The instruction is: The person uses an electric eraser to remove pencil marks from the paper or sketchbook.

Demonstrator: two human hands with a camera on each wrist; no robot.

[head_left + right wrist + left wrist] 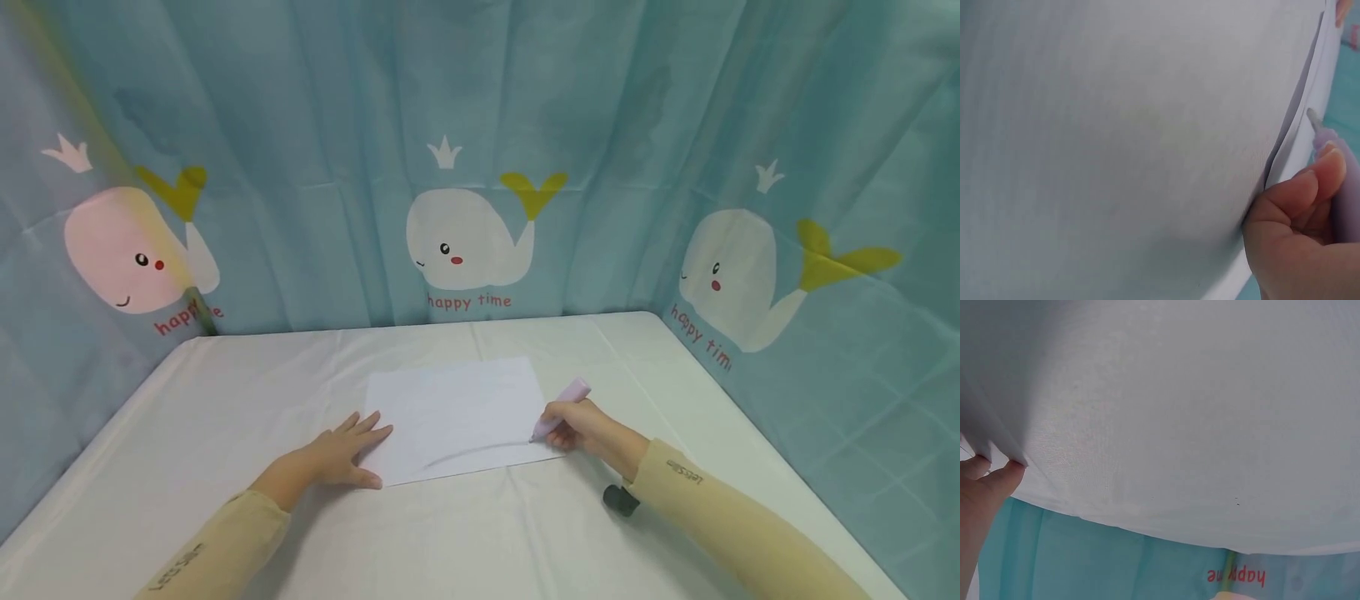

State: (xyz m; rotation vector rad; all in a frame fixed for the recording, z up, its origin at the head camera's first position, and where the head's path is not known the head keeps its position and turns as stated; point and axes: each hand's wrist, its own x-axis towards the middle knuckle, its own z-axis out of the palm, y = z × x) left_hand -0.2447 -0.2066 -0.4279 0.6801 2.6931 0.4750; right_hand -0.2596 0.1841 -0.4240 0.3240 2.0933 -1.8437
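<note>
A white sheet of paper (450, 408) lies flat on the white-covered table, with a faint grey curved line along its lower part. On the sheet's left edge rests my left hand (345, 454), fingers spread. In the left wrist view only part of the left hand (988, 484) shows. My right hand (581, 429) pinches a thick lavender marker (576, 390) at the sheet's lower right, tip at the right end of the line. The right wrist view shows thumb and fingers of the right hand (1297, 231) around the marker (1344, 187), whose tip is pale grey.
White cloth (187, 467) covers the table. A small black object (621, 500) sits by the right sleeve. Blue curtains (337, 167) with whale prints stand behind the table and along both sides.
</note>
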